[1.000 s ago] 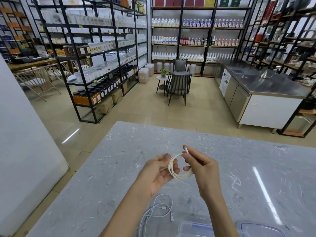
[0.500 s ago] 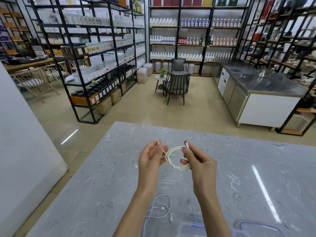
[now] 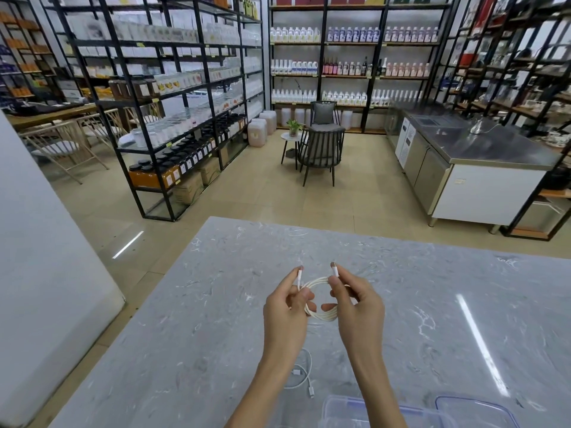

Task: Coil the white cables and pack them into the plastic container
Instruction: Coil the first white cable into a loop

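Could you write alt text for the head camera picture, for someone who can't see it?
Two bare hands, left hand and right hand, hold a coiled white cable above a grey marble table, one plug end pinched in each. A loose white cable and clear plastic container lie nearer.

The room was a shop with a shiny tan floor (image 3: 278,196). Tall black shelves (image 3: 173,97) stood on the left, full of jars and boxes. More shelves along the back wall (image 3: 355,66) held rows of white and pink bottles. A dark chair (image 3: 321,149) stood near a small round table (image 3: 290,140) with a green plant. A silver counter (image 3: 482,146) was on the right. The grey marble desk (image 3: 216,304) was in front, with a bright streak of light on it.
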`<state>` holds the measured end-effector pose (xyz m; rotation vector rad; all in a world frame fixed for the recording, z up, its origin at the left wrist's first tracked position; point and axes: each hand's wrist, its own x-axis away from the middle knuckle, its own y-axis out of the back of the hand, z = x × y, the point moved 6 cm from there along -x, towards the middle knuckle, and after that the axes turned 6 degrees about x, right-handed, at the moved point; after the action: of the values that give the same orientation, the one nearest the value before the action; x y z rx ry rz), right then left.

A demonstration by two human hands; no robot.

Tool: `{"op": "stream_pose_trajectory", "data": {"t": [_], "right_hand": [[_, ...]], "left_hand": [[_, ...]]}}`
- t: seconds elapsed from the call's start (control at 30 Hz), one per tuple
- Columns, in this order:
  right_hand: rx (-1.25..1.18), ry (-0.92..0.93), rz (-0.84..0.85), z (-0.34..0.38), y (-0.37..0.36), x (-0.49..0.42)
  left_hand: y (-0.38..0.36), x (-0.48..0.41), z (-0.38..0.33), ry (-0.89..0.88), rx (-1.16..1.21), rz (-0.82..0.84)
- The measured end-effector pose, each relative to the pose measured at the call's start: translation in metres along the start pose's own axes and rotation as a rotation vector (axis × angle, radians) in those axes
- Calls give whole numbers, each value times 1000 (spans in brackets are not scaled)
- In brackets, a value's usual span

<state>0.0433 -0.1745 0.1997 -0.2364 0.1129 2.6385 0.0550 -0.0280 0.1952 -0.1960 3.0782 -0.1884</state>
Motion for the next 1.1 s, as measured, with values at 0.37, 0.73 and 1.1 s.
{"op": "stream_pose_trajectory", "data": {"t": [0.37, 0.73, 1.1], "right_hand": [[-42, -196, 18, -10, 12, -8], [285, -236, 449, -17, 5, -2], [-384, -645, 562, -46, 34, 38]], "left_hand": [[-13, 12, -20, -379, -236, 65], [-15, 6, -12, -304, -493, 228], [-30, 22, 22, -222, -527, 376]]}}
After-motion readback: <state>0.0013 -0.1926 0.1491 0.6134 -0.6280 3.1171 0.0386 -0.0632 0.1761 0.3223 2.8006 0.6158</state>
